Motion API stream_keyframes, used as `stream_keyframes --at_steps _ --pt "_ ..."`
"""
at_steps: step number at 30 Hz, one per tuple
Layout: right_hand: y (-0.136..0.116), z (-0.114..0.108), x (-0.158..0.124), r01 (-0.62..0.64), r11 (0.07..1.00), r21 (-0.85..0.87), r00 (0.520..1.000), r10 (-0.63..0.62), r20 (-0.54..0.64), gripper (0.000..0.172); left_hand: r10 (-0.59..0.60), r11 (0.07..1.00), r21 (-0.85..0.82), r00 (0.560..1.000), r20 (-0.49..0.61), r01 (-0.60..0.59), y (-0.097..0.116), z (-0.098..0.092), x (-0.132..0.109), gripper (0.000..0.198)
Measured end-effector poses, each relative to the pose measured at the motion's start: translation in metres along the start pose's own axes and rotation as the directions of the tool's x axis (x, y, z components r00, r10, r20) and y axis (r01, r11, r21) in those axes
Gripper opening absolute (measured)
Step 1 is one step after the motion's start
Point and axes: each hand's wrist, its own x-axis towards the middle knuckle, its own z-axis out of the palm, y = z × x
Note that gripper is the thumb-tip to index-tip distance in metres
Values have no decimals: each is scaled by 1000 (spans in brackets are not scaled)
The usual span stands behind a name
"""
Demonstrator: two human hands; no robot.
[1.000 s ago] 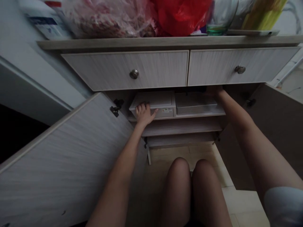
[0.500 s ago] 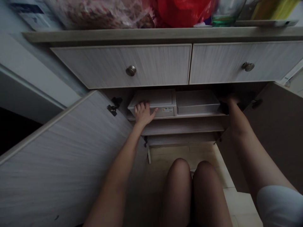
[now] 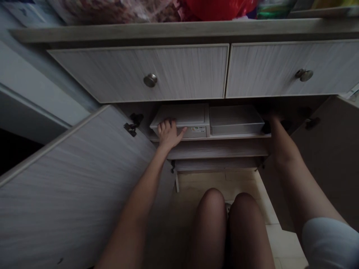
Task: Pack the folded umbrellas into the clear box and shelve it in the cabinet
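Note:
My left hand (image 3: pixel 169 134) rests on the front top edge of a pale storage box (image 3: pixel 187 114) on the cabinet's upper shelf. Its fingers are spread over the lid and the thumb points right, towards a small label (image 3: pixel 198 129). Beside that box sits a second, translucent box (image 3: pixel 237 119). My right hand (image 3: pixel 273 115) reaches into the dark right end of the same shelf, past the second box. Its fingers are lost in shadow near some dark thing (image 3: pixel 266 128) that I cannot make out.
Both cabinet doors, the left door (image 3: pixel 84 179) and the right door (image 3: pixel 322 157), stand open around my arms. Two drawers with round knobs (image 3: pixel 150 80) are above the opening. Bags, among them a red bag (image 3: pixel 221 8), lie on the cabinet top (image 3: pixel 126 33). Lower shelves (image 3: pixel 218 148) are beneath.
The view has moved slightly closer to the cabinet. My left hand stays on the box, and my right hand is still inside the dark right end, with little visible movement.

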Motion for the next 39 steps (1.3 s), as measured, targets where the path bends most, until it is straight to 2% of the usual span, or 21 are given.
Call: stream_keyframes --at_steps 3,7,10,13,17,21,23,25,27,28,30,33,36,39 --pt "3 -2 -1 -56 998 35 994 52 98 89 0 1000 -16 1000 -13 0 -1 0 0 71" --pt "22 -2 -13 87 996 -2 989 -86 123 67 7 1000 -22 1000 -11 -7 -1 0 0 70" --pt "37 3 -23 121 992 -26 986 -118 115 63 7 1000 -28 1000 -6 -7 0 0 1 71" --pt "39 13 -28 112 993 -31 992 -110 66 61 -9 999 -50 1000 -13 9 1 0 1 71" --pt "27 27 -24 59 998 14 998 -59 -13 61 -21 999 -50 1000 -20 20 2 0 1 69" --pt "24 35 -22 97 977 192 983 -64 -171 57 -14 999 -43 1000 -6 14 3 -2 2 67" --pt "28 39 -25 211 912 351 951 -109 -289 59 -11 999 -44 1000 -7 11 2 -2 2 66" --pt "33 44 -30 381 788 483 906 -212 -367 65 -8 999 -39 1000 -4 8 2 -2 2 65" --pt "35 51 -38 495 676 545 865 -330 -377 72 -3 999 -35 1000 -2 3 1 -2 3 65" --pt "35 55 -43 523 649 553 852 -372 -369 76 -3 999 -38 1000 -3 3 1 -1 3 66" --pt "32 62 -52 546 638 544 838 -414 -355 84 1 998 -58 1000 -12 -2 0 1 3 65" --pt "24 65 -62 539 644 543 842 -420 -337 94 2 993 -116 1000 -25 -5 -2 5 6 65" --pt "22 56 -74 513 652 558 858 -396 -328 98 -1 980 -197 1000 -21 -3 -3 6 10 67" --pt "33 38 -107 540 626 562 838 -338 -428 88 11 950 -309 997 -70 -32 -5 -1 3 69"
